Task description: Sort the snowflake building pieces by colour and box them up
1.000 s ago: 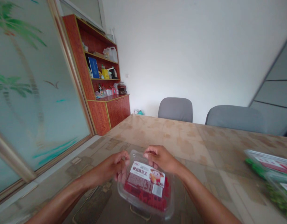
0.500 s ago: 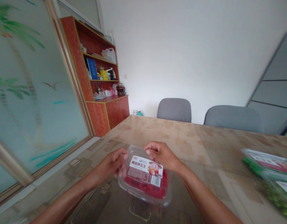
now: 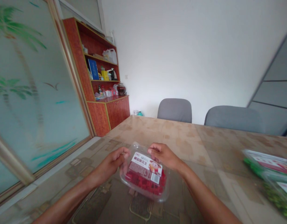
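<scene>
A clear plastic box [image 3: 146, 190] sits in front of me, its lid carrying a white and dark red printed label [image 3: 145, 166]. Red pieces show through the plastic under that label. My left hand [image 3: 118, 158] grips the box at its far left edge, thumb and fingers pressed together. On the far right side my right hand [image 3: 162, 154] pinches the rim of the box with curled fingers. The lid looks closed, though I cannot tell whether its far edge is lifted.
Two more clear boxes lie on the patterned table [image 3: 180, 133] at the right: one with green contents [image 3: 254, 166], another with green pieces [image 3: 277, 196]. Grey chairs [image 3: 174, 109] stand behind the table. A red-brown cabinet [image 3: 117, 112] is at the far left, beside a frosted glass panel [image 3: 45, 102].
Both hands keep their hold. The box has shifted slightly away from me, and its far edge now stands a little higher in view. My right hand has moved slightly right.
</scene>
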Tool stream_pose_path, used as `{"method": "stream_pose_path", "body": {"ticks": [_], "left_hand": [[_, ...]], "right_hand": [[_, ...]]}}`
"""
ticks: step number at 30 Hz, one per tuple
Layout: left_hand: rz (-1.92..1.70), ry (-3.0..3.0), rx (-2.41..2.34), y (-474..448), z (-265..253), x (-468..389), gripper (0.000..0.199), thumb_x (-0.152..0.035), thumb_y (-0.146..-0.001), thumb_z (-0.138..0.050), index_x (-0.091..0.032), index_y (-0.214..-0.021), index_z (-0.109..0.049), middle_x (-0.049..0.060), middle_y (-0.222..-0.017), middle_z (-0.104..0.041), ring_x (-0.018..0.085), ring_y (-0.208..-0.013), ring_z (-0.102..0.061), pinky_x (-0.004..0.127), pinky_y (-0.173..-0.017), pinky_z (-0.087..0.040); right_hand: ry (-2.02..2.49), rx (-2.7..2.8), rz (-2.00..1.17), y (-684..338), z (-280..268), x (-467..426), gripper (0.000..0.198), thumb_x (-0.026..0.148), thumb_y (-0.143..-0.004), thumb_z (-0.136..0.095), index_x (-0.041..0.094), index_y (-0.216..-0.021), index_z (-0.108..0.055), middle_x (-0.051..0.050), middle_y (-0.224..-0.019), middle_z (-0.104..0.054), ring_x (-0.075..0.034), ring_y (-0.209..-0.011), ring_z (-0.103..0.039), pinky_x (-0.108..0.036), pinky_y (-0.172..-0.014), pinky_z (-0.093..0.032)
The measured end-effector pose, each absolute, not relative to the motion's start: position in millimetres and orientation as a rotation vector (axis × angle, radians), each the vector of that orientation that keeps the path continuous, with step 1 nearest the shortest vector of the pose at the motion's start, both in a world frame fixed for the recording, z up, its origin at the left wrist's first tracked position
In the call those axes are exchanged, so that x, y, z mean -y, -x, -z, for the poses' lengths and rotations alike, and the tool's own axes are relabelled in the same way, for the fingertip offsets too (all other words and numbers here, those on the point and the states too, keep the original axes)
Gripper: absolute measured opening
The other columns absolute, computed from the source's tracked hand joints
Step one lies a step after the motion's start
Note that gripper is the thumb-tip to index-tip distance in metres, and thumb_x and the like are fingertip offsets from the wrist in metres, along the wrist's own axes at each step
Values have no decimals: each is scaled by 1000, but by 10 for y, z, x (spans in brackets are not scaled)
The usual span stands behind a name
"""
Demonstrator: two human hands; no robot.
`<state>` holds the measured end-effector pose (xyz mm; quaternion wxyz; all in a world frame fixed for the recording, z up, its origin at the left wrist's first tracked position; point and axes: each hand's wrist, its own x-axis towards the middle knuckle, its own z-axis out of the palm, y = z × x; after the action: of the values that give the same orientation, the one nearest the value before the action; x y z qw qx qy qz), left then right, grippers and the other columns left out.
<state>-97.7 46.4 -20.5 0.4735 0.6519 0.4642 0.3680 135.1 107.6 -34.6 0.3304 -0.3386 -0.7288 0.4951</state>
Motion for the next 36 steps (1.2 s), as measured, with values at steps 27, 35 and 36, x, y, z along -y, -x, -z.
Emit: {"method": "stream_pose_path", "body": {"ticks": [27,35,36], "left_hand": [[-1037,-1412,-851,1027,16,-292,26,-33,-91,-57,-22,-114,-56,4,-92,-68,18,-83,-64,27,-74,-48],[-1124,-1324,-900,1067,-12,-320,33,-35,-85,-64,-20,-114,-57,5,-89,-70,18,-75,-65,25,-69,-50],[-1139,-1299,-914,1081,-53,-318,35,-35,-84,-66,-20,-114,-57,5,-89,-71,18,-76,-66,25,-69,-50]], "right_hand": [[701,1815,-1388,-1464,-147,-801,35,53,-82,-59,18,-78,-56,6,-57,-52,-7,-47,-42,-19,-44,-30],[801,1869,-1193,-1408,-14,-872,45,59,-89,-41,17,-83,-59,3,-62,-55,-9,-50,-47,-20,-47,-34],[833,1878,-1116,-1418,11,-903,47,58,-90,-38,17,-83,-59,2,-64,-55,-10,-53,-48,-21,-49,-35]]}}
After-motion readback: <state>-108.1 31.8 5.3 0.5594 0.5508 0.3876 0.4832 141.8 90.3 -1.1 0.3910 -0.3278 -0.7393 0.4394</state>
